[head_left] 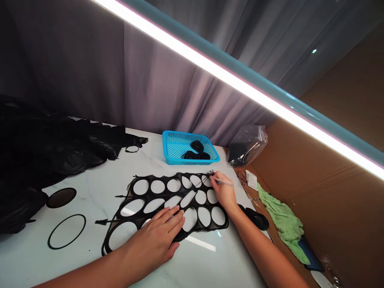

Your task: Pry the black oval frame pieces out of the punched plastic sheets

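Observation:
A flat black sheet with several round and oval holes (144, 196) lies on the white marbled table (150, 272). My left hand (160, 232) rests palm down on its near middle, fingers stretched out. At the sheet's far right corner, my right hand (223, 190) is closed around a thin, light-coloured pen-like tool (223, 181). The tool's dark tip meets the sheet's edge near the last holes; what the tip is exactly, I cannot make out. Narrow black strips stick out from the sheet's left side.
Behind the sheet stands a blue plastic basket (168, 158) with black pieces inside. A black heap (75, 140) covers the left. A black ring (67, 232) and dark oval (61, 198) lie nearby. To the right are a clear bag (247, 146), green cloth (282, 216) and black ovals (258, 219).

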### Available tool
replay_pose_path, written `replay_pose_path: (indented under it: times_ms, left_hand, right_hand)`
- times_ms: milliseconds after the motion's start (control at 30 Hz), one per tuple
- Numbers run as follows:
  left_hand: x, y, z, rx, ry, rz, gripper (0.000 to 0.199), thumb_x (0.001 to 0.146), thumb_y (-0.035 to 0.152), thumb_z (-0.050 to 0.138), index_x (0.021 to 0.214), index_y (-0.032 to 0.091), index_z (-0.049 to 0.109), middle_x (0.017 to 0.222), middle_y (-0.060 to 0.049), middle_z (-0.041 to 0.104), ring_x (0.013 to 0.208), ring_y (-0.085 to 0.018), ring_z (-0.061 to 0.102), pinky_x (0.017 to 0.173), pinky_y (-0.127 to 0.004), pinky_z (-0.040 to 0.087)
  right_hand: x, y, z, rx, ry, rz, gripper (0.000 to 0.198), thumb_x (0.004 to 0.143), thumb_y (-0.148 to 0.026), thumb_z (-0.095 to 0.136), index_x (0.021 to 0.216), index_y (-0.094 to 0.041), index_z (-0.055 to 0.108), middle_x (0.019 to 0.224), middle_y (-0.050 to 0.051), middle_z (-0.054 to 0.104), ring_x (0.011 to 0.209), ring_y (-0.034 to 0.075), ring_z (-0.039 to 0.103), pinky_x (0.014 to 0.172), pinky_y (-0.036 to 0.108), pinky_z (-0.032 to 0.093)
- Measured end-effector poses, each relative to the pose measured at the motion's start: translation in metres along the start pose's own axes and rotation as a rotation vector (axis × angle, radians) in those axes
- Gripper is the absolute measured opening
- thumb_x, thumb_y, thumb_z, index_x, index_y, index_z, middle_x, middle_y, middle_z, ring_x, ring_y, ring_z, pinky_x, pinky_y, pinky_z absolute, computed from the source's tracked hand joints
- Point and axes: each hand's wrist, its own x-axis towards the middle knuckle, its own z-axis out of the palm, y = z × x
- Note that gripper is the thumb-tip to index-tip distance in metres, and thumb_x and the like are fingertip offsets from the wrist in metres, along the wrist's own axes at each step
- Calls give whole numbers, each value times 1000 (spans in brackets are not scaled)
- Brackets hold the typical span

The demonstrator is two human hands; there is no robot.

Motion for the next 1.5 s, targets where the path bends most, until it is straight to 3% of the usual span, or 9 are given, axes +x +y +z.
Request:
replay_pose_path:
  times_ms: [100,233,333,500,733,1000,1200,1433,1500]
  left_hand:
    - [6,1,-16,-53,-47,21,49,86,22,61,134,18,51,137,-8,58,125,-29,54,106,-44,42]
    - [29,-9,-31,-133,6,-85,41,88,15,56,129,22,54,130,-7,61,117,-26,58,97,-41,49]
    - [42,-28,-19,-84,70,-158,43,90,20,57,133,18,51,135,-12,56,127,-29,51,103,-46,45]
    - [42,-45,11,-44,50,-141,44,87,26,63,130,20,55,139,-12,54,132,-32,47,108,-49,40]
    - [38,-40,14,-28,53,-161,46,89,30,61,133,20,53,141,-11,54,135,-31,43,112,-49,35]
    - [41,-40,12,-15,18,-173,48,87,28,64,133,19,53,139,-11,55,135,-31,44,111,-48,36]
    - [42,-39,8,-13,4,-163,48,87,29,64,132,19,53,139,-11,55,134,-31,44,111,-47,36]
    - [42,-39,7,-9,-26,-170,48,86,28,65,131,17,54,141,-11,54,136,-32,42,112,-48,35]
    - [42,-40,9,-18,-19,-168,48,86,28,64,132,18,54,141,-11,54,136,-32,42,112,-49,35]
  right_hand:
    - [19,15,-8,24,50,82,26,89,-34,50,67,-23,44,58,-4,47,53,14,38,54,27,30]
    - [22,-1,2,249,-39,150,28,84,-36,57,65,-22,43,57,-5,43,54,13,39,53,25,30]
    - [19,-23,16,379,-156,123,24,84,-34,58,67,-22,48,61,-4,49,58,14,43,55,25,33]
    - [14,-44,24,446,-306,73,17,86,-28,56,71,-21,51,78,1,62,69,15,53,62,25,39]
    - [5,-52,19,380,-482,73,19,83,-24,57,66,-21,48,66,-3,53,63,13,45,56,25,34]
    - [-2,-47,22,400,-463,49,19,84,-22,58,67,-20,50,69,-2,53,67,14,48,62,26,38]
    - [0,-47,21,378,-462,16,25,85,-20,56,66,-21,42,69,-2,49,66,14,47,62,26,37]
    - [-23,-49,34,2,-383,-309,14,91,-14,47,80,-21,52,90,6,62,81,21,52,74,32,40]
    - [-17,-43,33,-54,-341,-324,13,90,-13,46,82,-21,54,89,7,63,82,22,52,76,34,39]
